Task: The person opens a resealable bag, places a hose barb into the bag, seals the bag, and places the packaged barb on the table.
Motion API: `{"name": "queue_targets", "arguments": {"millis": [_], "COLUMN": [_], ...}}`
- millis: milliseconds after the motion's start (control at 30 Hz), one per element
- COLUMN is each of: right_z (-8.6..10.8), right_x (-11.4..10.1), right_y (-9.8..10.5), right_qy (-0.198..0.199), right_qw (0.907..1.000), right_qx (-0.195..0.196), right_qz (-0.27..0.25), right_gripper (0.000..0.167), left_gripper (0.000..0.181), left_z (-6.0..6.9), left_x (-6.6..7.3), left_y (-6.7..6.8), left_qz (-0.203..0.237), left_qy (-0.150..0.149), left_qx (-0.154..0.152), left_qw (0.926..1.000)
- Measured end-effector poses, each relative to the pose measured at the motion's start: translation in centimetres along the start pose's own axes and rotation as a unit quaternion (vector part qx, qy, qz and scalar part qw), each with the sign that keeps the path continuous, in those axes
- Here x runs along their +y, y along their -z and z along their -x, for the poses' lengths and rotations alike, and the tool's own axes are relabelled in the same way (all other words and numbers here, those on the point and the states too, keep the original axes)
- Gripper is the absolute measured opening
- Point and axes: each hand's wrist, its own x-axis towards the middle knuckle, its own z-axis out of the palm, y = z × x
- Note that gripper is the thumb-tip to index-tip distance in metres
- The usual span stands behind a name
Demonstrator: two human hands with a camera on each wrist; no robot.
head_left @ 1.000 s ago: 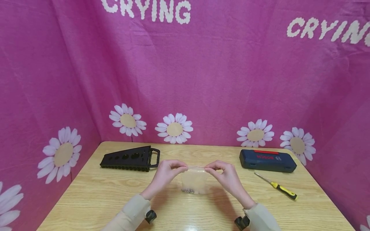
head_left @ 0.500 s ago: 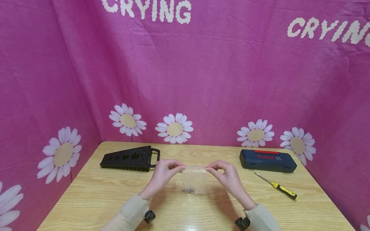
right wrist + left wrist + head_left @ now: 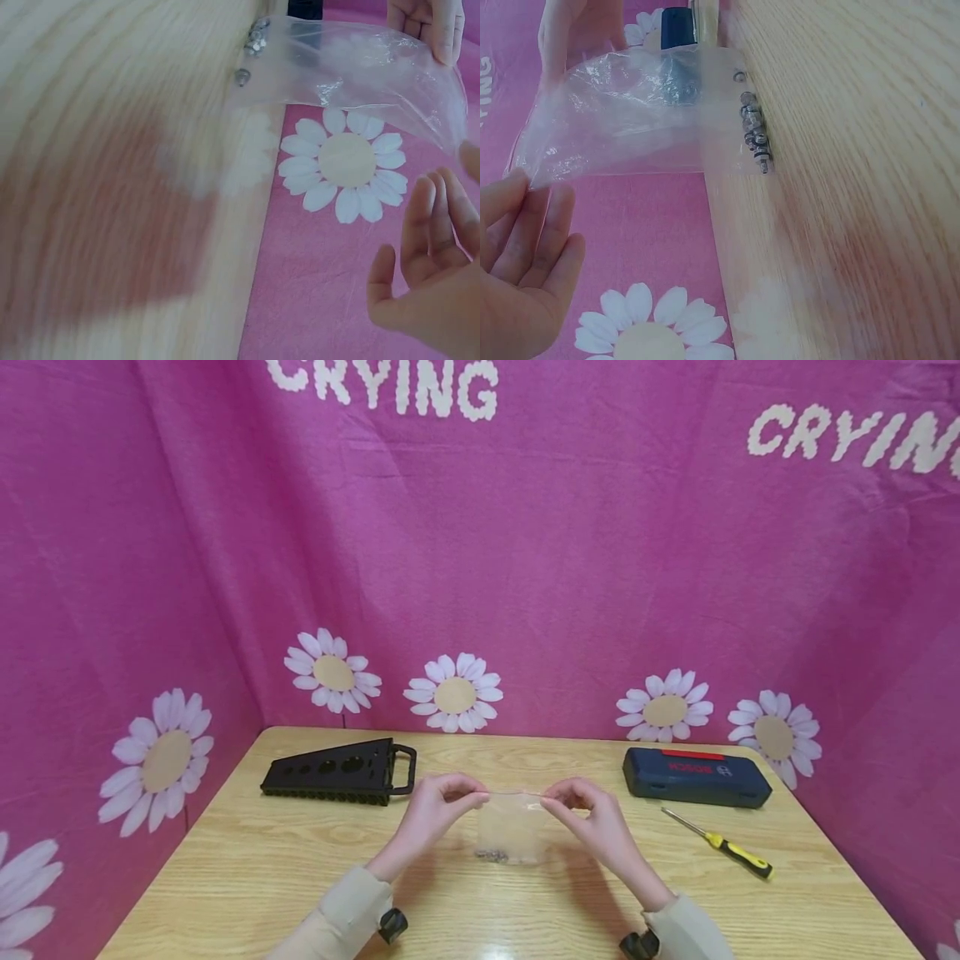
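Observation:
A clear plastic bag (image 3: pixel 512 828) hangs upright between the two hands, its top edge stretched across. Several small shiny metal pieces (image 3: pixel 751 124) lie along its bottom, mostly toward the left side; their exact kind is hard to tell. The left hand (image 3: pixel 429 817) pinches the bag's top left corner between thumb and fingertips. At the opposite top corner, the right hand (image 3: pixel 597 822) pinches the film the same way, its other fingers (image 3: pixel 418 232) spread away from the plastic. In the left wrist view the bag's bottom appears near or on the tabletop; contact is unclear.
A black slotted tool rack (image 3: pixel 330 772) with a handle lies at the back left of the wooden table (image 3: pixel 300 860). A dark blue Bosch case (image 3: pixel 696 778) sits back right, with a yellow-and-black screwdriver (image 3: pixel 722 846) before it. Pink flowered cloth (image 3: pixel 555 568) surrounds the table.
Both hands and the bag have shifted slightly to the right. Its corners stay pinched throughout, and the metal pieces remain at the bottom. The rack, case and screwdriver have not moved.

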Motion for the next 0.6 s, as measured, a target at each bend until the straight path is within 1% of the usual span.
{"name": "queue_targets", "arguments": {"millis": [33,100,267,367,467,600], "right_z": [0.1,0.2,0.4,0.6,0.7,0.7], "right_x": [0.1,1.2,1.9,2.5,2.9,3.2], "right_y": [0.1,0.0,0.1,-0.2,-0.6,-0.9], "right_qy": [-0.008,-0.007,0.02,0.03,0.046,0.051], "right_qw": [0.9999,0.9993,0.9931,0.988,0.9853,0.9877], "right_qx": [-0.01,-0.037,-0.114,-0.15,-0.164,-0.148], "right_qz": [-0.003,-0.009,-0.013,-0.015,-0.017,-0.007], "right_gripper": [0.009,0.014,0.025,0.026,0.019,0.004], "left_gripper": [0.009,0.008,0.009,0.01,0.01,0.009], "left_z": [0.0,0.1,0.0,0.0,0.0,-0.1], "left_x": [0.1,0.2,0.4,0.3,0.2,0.2], "left_y": [0.0,0.0,0.1,0.1,0.2,0.3], "left_qz": [0.001,0.003,0.017,0.027,0.032,0.03], "left_qy": [0.001,0.006,0.008,0.008,0.007,-0.001], "left_qx": [0.001,0.001,-0.003,-0.008,-0.014,-0.021], "left_qw": [1.0,1.0,0.9998,0.9996,0.9994,0.9993]}}
